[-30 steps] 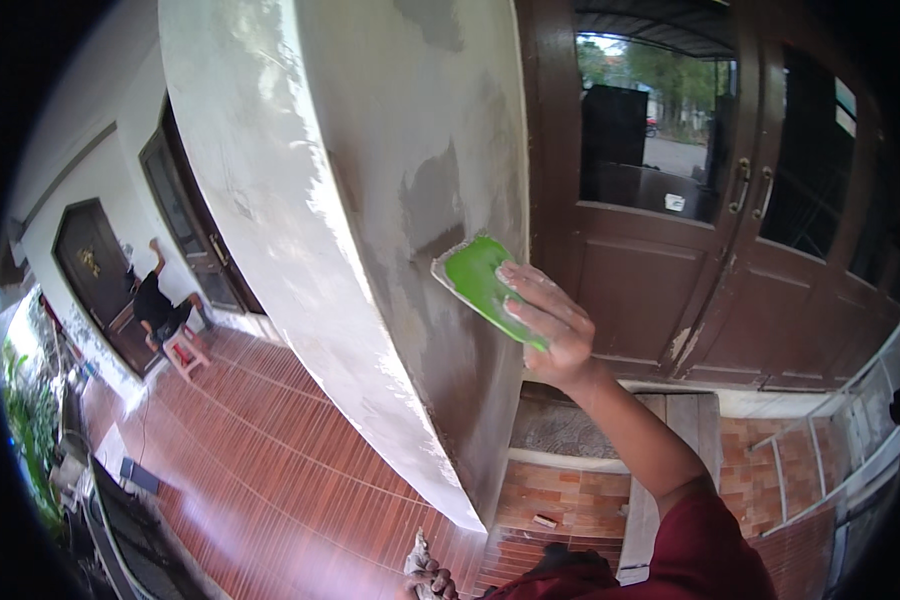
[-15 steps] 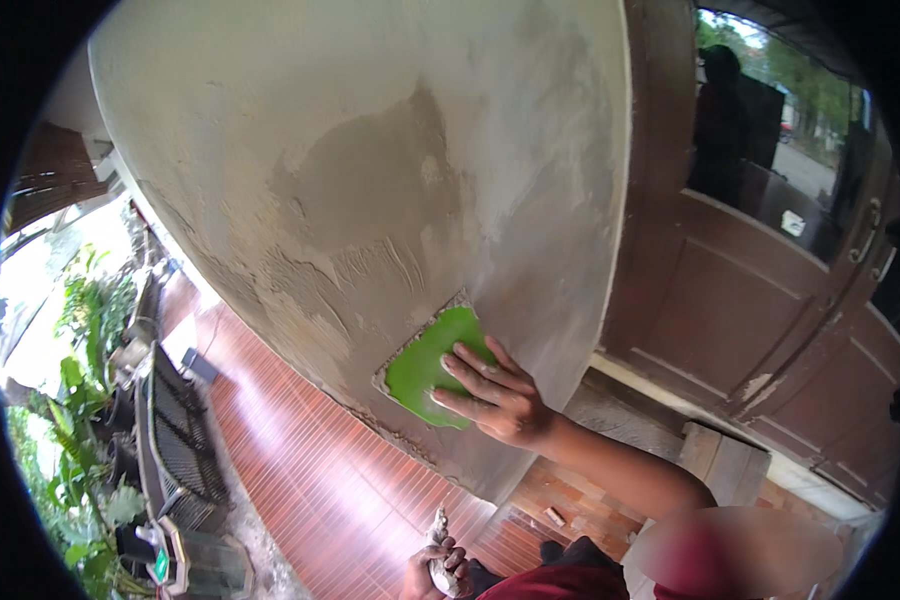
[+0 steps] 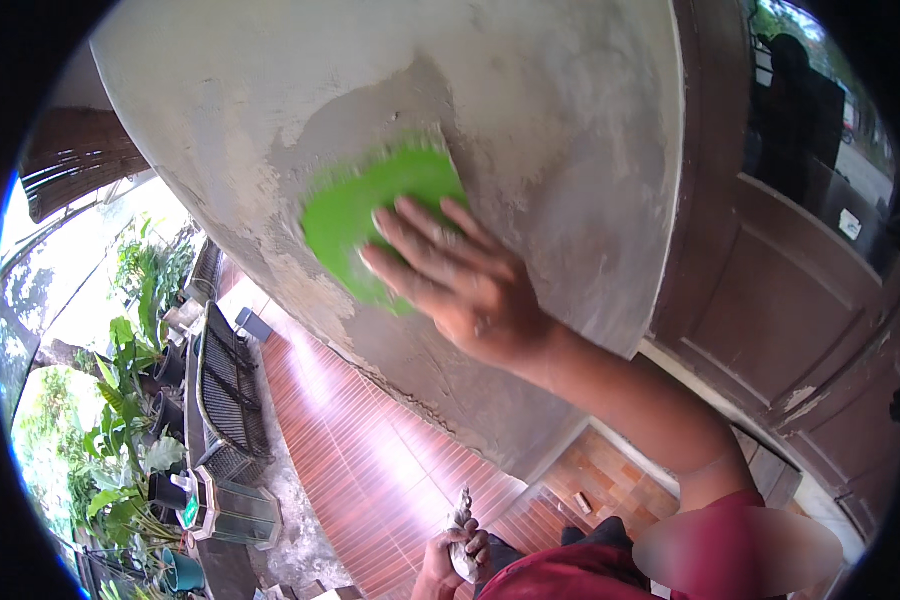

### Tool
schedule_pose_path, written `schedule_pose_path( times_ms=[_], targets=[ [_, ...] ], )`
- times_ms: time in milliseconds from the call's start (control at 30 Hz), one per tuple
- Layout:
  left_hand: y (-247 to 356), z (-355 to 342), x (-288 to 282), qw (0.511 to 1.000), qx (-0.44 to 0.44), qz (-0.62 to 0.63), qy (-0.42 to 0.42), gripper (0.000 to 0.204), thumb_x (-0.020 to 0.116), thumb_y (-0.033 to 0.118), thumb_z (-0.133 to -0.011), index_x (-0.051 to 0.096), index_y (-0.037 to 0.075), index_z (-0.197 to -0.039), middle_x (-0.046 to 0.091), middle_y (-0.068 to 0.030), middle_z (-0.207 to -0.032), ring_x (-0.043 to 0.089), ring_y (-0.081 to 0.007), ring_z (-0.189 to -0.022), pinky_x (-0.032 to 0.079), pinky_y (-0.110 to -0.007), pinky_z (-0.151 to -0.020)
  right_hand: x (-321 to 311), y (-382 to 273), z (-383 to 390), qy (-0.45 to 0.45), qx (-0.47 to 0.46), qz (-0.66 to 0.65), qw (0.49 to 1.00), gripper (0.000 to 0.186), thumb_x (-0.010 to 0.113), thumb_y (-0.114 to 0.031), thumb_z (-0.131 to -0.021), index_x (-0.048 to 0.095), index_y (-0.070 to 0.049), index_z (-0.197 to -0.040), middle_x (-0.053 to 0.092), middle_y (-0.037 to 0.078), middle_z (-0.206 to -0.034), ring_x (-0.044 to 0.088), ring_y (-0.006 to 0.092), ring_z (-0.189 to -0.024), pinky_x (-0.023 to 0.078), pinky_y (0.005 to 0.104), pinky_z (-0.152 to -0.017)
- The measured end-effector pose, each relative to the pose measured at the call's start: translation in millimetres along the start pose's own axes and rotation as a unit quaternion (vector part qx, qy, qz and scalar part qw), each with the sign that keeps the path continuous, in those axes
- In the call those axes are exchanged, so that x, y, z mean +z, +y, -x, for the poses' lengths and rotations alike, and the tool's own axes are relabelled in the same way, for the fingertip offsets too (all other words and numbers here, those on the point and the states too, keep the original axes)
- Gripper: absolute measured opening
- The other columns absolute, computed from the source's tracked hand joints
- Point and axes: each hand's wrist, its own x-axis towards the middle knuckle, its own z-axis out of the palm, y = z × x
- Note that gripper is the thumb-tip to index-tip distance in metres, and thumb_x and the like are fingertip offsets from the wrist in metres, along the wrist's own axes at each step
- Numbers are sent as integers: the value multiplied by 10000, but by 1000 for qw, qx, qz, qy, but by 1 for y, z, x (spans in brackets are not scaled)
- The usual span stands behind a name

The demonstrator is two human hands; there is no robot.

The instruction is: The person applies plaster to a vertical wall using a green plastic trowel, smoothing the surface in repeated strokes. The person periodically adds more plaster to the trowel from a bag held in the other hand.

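My right hand (image 3: 450,270) grips a flat green spreader (image 3: 340,235), its fingers over the back; the spreader is against the grey plastered wall (image 3: 530,120) and slightly blurred by motion. Damp, darker patches and rough ridges of plaster show around it. Low at the bottom centre, my left hand (image 3: 450,560) is closed around a narrow grey, plaster-coated lump (image 3: 462,540), which I cannot make out clearly.
A brown panelled door (image 3: 760,300) with glass stands right of the wall. Below are red tiled floor (image 3: 330,400) and a wooden plank (image 3: 770,470). At left are potted plants (image 3: 130,430), a black mesh bench (image 3: 225,390) and a planter (image 3: 230,510).
My right hand has moved up and to the left across the plaster with the spreader. The view has swung onto the wall's face, and the other person seen earlier is out of sight.
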Motion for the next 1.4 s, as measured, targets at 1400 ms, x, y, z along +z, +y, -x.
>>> schedule_pose_path(
  times_ms=[1400],
  targets=[
    [-34,-22,34,996,-52,-64,-39,113,522,83,-777,484,80,-884,497,-85,-652,536,-275,-584,449,-382,-555,-40,5,-65,77,-37,-50,995,501,586,82,-772,611,-72,-1249,605,138,-1281,571,310,-1200,460,438,-1021]
  ],
)
